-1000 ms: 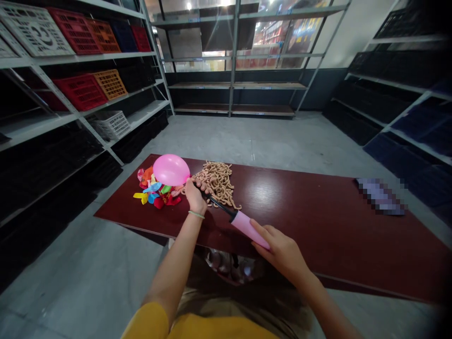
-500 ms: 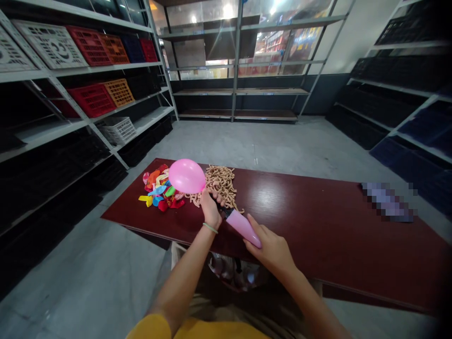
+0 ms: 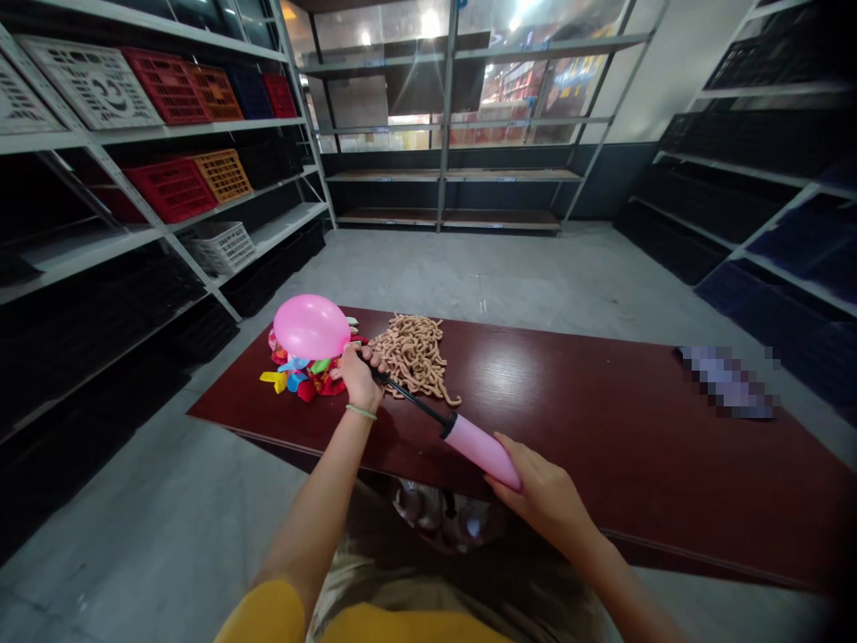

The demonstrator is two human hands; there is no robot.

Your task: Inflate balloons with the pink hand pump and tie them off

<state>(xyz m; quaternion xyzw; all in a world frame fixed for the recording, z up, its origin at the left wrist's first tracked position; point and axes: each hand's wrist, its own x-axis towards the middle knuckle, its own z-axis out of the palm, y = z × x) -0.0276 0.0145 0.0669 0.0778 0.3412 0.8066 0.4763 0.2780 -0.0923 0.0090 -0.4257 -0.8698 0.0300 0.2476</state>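
Observation:
A pink balloon [image 3: 312, 327], rounded with air, sits at the far end of a hand balloon pump [image 3: 483, 452]. My left hand [image 3: 362, 379] is closed around the pump's front end, by the balloon's neck; its fingers partly hide where the two join. The pump's pink barrel rests in my right hand [image 3: 541, 487], and a black rod [image 3: 419, 404] shows between the two hands. Below the balloon lies a pile of loose coloured balloons [image 3: 295, 379]. Beside them is a heap of tan, twisted, noodle-like pieces [image 3: 415, 355].
The dark red table [image 3: 562, 402] spans the view before me. A blurred purplish item [image 3: 727, 382] lies at its right end. Shelves with plastic crates [image 3: 178, 183] line the left side. Some clear plastic [image 3: 442, 513] shows under the table's near edge.
My hands have moved apart, the left with the balloon going left, the right going right and nearer. More of the pump's black rod now shows.

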